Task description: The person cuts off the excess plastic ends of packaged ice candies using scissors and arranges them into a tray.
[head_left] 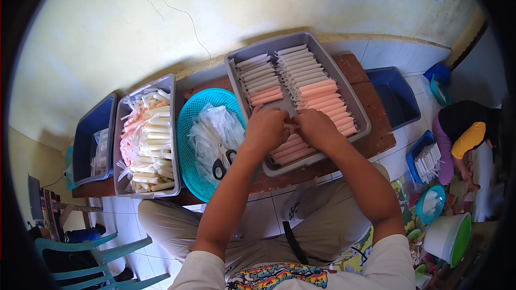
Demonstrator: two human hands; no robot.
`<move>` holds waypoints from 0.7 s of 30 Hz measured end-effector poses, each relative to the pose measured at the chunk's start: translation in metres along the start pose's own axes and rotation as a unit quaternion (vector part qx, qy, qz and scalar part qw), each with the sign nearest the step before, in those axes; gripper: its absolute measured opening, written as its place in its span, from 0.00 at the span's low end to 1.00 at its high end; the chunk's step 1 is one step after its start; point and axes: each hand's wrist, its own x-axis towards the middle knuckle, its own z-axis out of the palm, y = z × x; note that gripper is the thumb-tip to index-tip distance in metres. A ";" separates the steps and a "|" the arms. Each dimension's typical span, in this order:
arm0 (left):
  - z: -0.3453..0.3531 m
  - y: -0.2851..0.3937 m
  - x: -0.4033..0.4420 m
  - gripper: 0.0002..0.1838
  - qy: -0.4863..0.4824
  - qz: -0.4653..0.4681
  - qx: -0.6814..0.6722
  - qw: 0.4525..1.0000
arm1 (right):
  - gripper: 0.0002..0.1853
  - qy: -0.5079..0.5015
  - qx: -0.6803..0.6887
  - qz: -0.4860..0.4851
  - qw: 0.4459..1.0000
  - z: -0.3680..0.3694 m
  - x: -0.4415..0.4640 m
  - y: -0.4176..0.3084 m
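My left hand (267, 127) and my right hand (317, 129) are close together over a grey tray (352, 83), fingers curled in and almost touching. Whatever they pinch is hidden behind the fingers. Thin plastic-wrapped tubes, apparently ice pops, lie in two columns inside the tray. White wrapped tubes (298, 64) fill the far part, and pink wrapped tubes (325, 99) lie nearer, with more pink ones below my hands. Left of the tray, a turquoise mesh basket (185, 129) holds clear plastic bags (201, 137) and black-handled scissors (220, 163).
A second grey tray (174, 145) piled with cream and pink filled tubes stands left of the basket. Beyond it is a dark blue tray (88, 129). All rest on a wooden bench (384, 129) along the wall. Another person (467, 134) sits at right near a blue container (414, 158).
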 end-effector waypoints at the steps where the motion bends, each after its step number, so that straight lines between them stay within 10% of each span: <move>1: -0.006 0.000 0.002 0.11 -0.005 -0.006 -0.048 0.999 | 0.09 0.010 0.020 0.003 1.000 0.002 0.002 0.002; 21: -0.048 -0.012 -0.017 0.14 0.184 -0.035 -0.599 0.778 | 0.14 0.165 0.319 -0.036 0.932 -0.060 -0.006 -0.032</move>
